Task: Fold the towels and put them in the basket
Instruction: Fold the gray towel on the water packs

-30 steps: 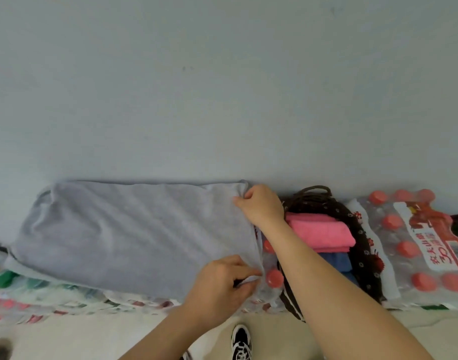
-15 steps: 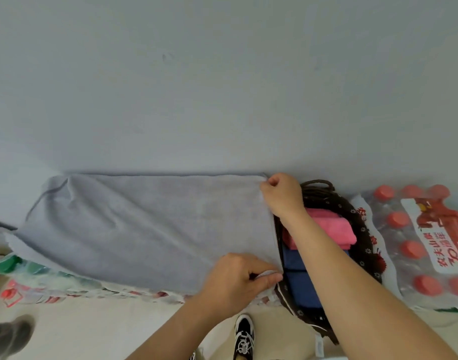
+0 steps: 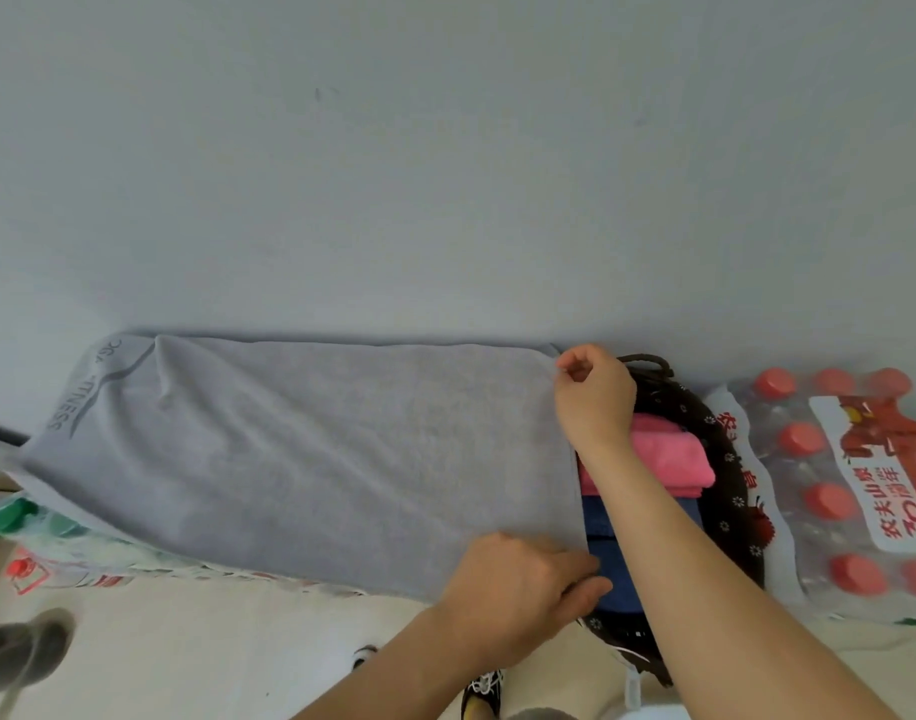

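Fingers of the right hand [image 3: 596,394] pinch the far right corner of the grey towel [image 3: 310,454] at centre frame; fingers of the left hand [image 3: 518,589], pressed together, pinch its near right corner at lower centre. The towel lies spread flat across the left and centre of the frame, over shrink-wrapped bottle packs [image 3: 55,543]. Its right edge touches the dark basket [image 3: 726,459], right of centre, which holds a folded pink towel [image 3: 669,459] above a folded blue towel [image 3: 617,579]. A red-capped bottle pack [image 3: 830,491] sits just beside the basket at right.
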Available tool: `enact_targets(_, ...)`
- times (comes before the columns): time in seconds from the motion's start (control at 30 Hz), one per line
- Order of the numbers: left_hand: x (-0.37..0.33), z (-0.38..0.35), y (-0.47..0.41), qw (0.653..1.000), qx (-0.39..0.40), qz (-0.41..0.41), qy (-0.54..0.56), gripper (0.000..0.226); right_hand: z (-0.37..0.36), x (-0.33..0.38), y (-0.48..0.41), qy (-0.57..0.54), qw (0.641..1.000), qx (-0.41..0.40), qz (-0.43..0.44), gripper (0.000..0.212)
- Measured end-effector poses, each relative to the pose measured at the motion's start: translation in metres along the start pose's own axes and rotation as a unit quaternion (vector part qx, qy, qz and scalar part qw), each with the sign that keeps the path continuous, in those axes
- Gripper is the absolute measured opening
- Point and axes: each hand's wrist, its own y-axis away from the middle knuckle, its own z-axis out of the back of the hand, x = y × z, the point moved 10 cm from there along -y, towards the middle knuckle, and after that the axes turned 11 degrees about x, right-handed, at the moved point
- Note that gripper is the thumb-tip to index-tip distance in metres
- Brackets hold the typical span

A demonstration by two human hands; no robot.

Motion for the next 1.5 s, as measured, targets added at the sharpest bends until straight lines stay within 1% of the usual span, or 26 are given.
enact_targets(0.07, -0.004, 0.001, -0.003, 0.999, 0.018, 0.002, 0.048, 0.041, -0.002, 0.003, 0.003, 0.035, 0.999, 0.002, 0.014, 0.022)
enact_targets(0.13, 0.01, 0.01, -0.001, 0.992, 0.018, 0.039, 0.116, 0.042, -0.009, 0.012, 0.007, 0.074, 0.996, 0.022, 0.034, 0.024)
enact_targets(0.2, 0.04, 0.027, 0.01, 0.979, -0.023, 0.099, 0.176, 0.039, -0.024, 0.033, 0.013, 0.088, 0.991, 0.063, 0.079, 0.022)
enact_targets(0.3, 0.1, 0.062, 0.046, 0.958, -0.113, 0.194, 0.176, 0.024, -0.06, 0.077, 0.026, 0.112, 0.973, 0.128, 0.155, 0.018)
enact_targets(0.33, 0.122, 0.075, 0.063, 0.947, -0.144, 0.229, 0.175, 0.019, -0.075, 0.09, 0.03, 0.118, 0.967, 0.151, 0.17, 0.018)
enact_targets(0.4, 0.163, 0.096, 0.099, 0.923, -0.193, 0.289, 0.165, 0.02, -0.107, 0.114, 0.037, 0.121, 0.954, 0.202, 0.183, 0.02)
enact_targets(0.53, 0.229, 0.133, 0.181, 0.868, -0.269, 0.386, 0.156, 0.019, -0.173, 0.165, 0.049, 0.134, 0.926, 0.278, 0.22, 0.02)
enact_targets(0.63, 0.271, 0.155, 0.246, 0.821, -0.316, 0.453, 0.146, 0.02, -0.225, 0.206, 0.061, 0.158, 0.901, 0.317, 0.253, 0.02)
enact_targets(0.7, 0.297, 0.171, 0.291, 0.783, -0.354, 0.5, 0.109, 0.024, -0.259, 0.233, 0.07, 0.175, 0.886, 0.33, 0.275, 0.021)
enact_targets(0.77, 0.321, 0.179, 0.328, 0.757, -0.36, 0.543, 0.057, 0.034, -0.294, 0.261, 0.079, 0.193, 0.869, 0.343, 0.3, 0.024)
enact_targets(0.8, 0.334, 0.178, 0.341, 0.748, -0.344, 0.564, 0.056, 0.04, -0.311, 0.275, 0.083, 0.201, 0.861, 0.35, 0.309, 0.026)
enact_targets(0.87, 0.359, 0.168, 0.36, 0.732, -0.314, 0.596, 0.1, 0.052, -0.349, 0.296, 0.091, 0.218, 0.843, 0.375, 0.317, 0.03)
enact_targets(0.93, 0.377, 0.16, 0.374, 0.71, -0.328, 0.597, 0.179, 0.055, -0.385, 0.313, 0.096, 0.234, 0.826, 0.402, 0.317, 0.034)
enact_targets(1.0, 0.393, 0.151, 0.385, 0.677, -0.357, 0.578, 0.284, 0.049, -0.415, 0.323, 0.101, 0.247, 0.811, 0.43, 0.311, 0.034)
enact_targets(1.03, 0.398, 0.149, 0.386, 0.671, -0.362, 0.557, 0.329, 0.042, -0.428, 0.326, 0.104, 0.252, 0.802, 0.445, 0.307, 0.032)
enact_targets(1.1, 0.402, 0.153, 0.389, 0.671, -0.391, 0.501, 0.382, 0.028, -0.448, 0.329, 0.11, 0.266, 0.786, 0.463, 0.312, 0.031)
enact_targets(1.13, 0.401, 0.157, 0.393, 0.664, -0.417, 0.467, 0.409, 0.025, -0.454, 0.331, 0.11, 0.277, 0.78, 0.464, 0.316, 0.032)
enact_targets(1.2, 0.391, 0.166, 0.402, 0.662, -0.453, 0.403, 0.44, 0.03, -0.461, 0.338, 0.107, 0.292, 0.768, 0.461, 0.336, 0.038)
enact_targets(1.23, 0.386, 0.168, 0.407, 0.675, -0.453, 0.382, 0.439, 0.034, -0.469, 0.345, 0.108, 0.306, 0.746, 0.469, 0.36, 0.043)
enact_targets(1.27, 0.384, 0.167, 0.411, 0.696, -0.443, 0.374, 0.423, 0.038, -0.479, 0.349, 0.11, 0.334, 0.709, 0.487, 0.386, 0.05)
enact_targets(1.33, 0.378, 0.157, 0.416, 0.747, -0.399, 0.38, 0.372, 0.049, -0.502, 0.348, 0.121, 0.419, 0.599, 0.53, 0.429, 0.058)
enact_targets(1.37, 0.377, 0.15, 0.416, 0.764, -0.377, 0.387, 0.353, 0.054, -0.512, 0.345, 0.126, 0.461, 0.547, 0.546, 0.436, 0.056)
enact_targets(1.4, 0.375, 0.144, 0.417, 0.775, -0.362, 0.391, 0.341, 0.056, -0.521, 0.343, 0.129, 0.497, 0.508, 0.553, 0.435, 0.049)
enact_targets(1.43, 0.374, 0.14, 0.418, 0.781, -0.354, 0.391, 0.333, 0.056, -0.526, 0.342, 0.131, 0.53, 0.481, 0.556, 0.422, 0.041)
enact_targets(1.5, 0.373, 0.137, 0.42, 0.788, -0.351, 0.386, 0.326, 0.053, -0.532, 0.346, 0.129, 0.582, 0.446, 0.557, 0.39, 0.028)
